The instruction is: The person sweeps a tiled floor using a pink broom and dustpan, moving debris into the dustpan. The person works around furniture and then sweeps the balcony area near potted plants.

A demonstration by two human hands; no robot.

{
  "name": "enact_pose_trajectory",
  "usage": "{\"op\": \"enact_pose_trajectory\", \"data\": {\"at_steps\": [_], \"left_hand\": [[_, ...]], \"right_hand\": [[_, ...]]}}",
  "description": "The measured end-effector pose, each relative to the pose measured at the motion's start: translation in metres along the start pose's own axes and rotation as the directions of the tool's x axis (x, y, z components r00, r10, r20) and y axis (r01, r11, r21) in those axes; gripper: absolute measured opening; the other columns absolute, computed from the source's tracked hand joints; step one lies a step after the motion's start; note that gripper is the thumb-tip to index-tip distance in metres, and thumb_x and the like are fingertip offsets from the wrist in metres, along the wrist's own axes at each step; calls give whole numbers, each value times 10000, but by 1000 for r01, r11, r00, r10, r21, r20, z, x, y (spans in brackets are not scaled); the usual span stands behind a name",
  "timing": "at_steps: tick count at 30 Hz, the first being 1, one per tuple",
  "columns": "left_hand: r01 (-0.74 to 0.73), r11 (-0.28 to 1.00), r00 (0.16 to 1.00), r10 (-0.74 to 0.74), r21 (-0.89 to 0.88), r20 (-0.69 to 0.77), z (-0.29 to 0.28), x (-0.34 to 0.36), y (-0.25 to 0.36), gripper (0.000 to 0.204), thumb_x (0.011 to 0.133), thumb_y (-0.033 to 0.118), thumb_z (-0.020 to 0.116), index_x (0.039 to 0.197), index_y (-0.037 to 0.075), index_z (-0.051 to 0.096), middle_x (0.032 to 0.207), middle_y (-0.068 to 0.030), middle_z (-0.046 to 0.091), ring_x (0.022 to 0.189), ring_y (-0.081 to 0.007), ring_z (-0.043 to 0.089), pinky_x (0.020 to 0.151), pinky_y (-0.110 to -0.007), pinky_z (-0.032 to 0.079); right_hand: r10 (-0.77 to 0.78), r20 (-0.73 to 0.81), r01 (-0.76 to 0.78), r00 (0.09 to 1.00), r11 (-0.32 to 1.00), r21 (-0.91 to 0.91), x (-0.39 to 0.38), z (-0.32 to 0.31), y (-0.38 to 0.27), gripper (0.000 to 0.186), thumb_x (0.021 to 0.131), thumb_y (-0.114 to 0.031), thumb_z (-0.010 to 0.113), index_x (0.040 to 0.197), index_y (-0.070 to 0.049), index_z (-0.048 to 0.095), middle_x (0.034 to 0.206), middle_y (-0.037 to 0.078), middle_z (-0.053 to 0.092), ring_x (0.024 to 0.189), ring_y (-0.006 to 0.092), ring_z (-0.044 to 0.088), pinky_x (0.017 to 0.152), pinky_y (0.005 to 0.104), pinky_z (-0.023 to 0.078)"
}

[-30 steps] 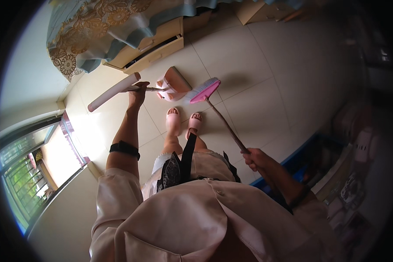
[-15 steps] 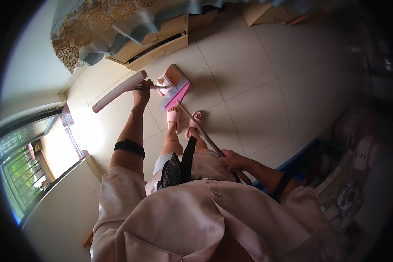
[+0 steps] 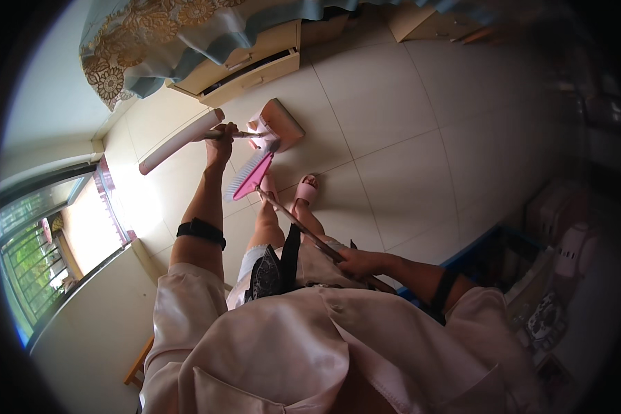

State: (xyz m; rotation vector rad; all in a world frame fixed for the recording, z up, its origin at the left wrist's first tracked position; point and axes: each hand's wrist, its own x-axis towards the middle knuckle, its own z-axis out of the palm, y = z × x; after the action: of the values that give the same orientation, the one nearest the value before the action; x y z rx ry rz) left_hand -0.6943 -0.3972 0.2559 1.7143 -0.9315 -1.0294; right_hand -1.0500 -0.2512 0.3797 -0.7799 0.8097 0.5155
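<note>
- Where the pink broom (image 3: 252,176) lay flatter against the dustpan half a second ago, its head now sits just left of centre in the upper half of the frame, bristles on the tiled floor (image 3: 393,103) right below the pink dustpan (image 3: 279,124).
- The broom's long handle runs down to the right hand (image 3: 355,262) at the frame's centre, which has drawn in closer to the body since a second ago and is wrapped around the shaft.
- The left hand (image 3: 221,141) is stretched out straight, upper left of centre, fingers closed around the dustpan's thin handle, with a pale tube (image 3: 179,141) slanting away from it to the left.
- A black band (image 3: 200,231) rings the left forearm.
- Two pink slippers (image 3: 303,190) stand beside the broom.
</note>
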Motion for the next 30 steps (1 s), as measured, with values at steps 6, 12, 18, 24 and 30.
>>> {"op": "enact_pose_trajectory", "data": {"at_steps": [6, 12, 18, 24, 30], "left_hand": [[-31, 999, 999, 31, -24, -15, -8, -7, -2, 232, 795, 192, 538, 677, -3, 581, 577, -40, 531, 516, -94, 454, 489, -243, 363], [79, 997, 997, -79, -8, 5, -43, -23, -8, 279, 823, 290, 502, 842, 24, 582, 745, -45, 576, 610, -103, 509, 553, -217, 412], [154, 954, 975, -188, -258, -115, -129, -73, 10, 279, 828, 292, 504, 828, 23, 575, 890, -80, 603, 691, -126, 556, 623, -222, 443], [111, 969, 967, -156, -220, -202, -249, -137, 55, 253, 827, 292, 493, 815, 52, 573, 992, -118, 593, 807, -208, 606, 726, -283, 479], [127, 969, 900, -202, -212, -385, -331, -214, 42, 210, 815, 232, 498, 742, 53, 579, 977, -132, 597, 798, -225, 613, 715, -295, 499]], "right_hand": [[-180, 165, 210, 970, 960, -184, 18, 17, -11, 358, 776, -90, 414, 1123, -14, 462, 1066, 153, 538, 959, 229, 497, 832, 310, 369], [-87, 185, 147, 979, 927, -344, 35, 26, -23, 360, 747, -137, 457, 1086, -25, 494, 1004, 166, 563, 926, 241, 518, 804, 325, 387], [121, 3, -110, 993, 917, -382, 13, 26, -18, 264, 732, -156, 476, 948, -9, 515, 727, 98, 555, 636, 211, 525, 587, 320, 423], [333, -188, -344, 924, 939, -29, -22, 18, -28, 116, 781, -151, 433, 830, -51, 468, 574, 18, 436, 419, 112, 397, 389, 273, 348], [250, -389, -289, 887, 956, -42, -29, 5, -36, 80, 780, -119, 417, 733, -56, 403, 570, 22, 425, 396, 103, 386, 363, 274, 342]]}}
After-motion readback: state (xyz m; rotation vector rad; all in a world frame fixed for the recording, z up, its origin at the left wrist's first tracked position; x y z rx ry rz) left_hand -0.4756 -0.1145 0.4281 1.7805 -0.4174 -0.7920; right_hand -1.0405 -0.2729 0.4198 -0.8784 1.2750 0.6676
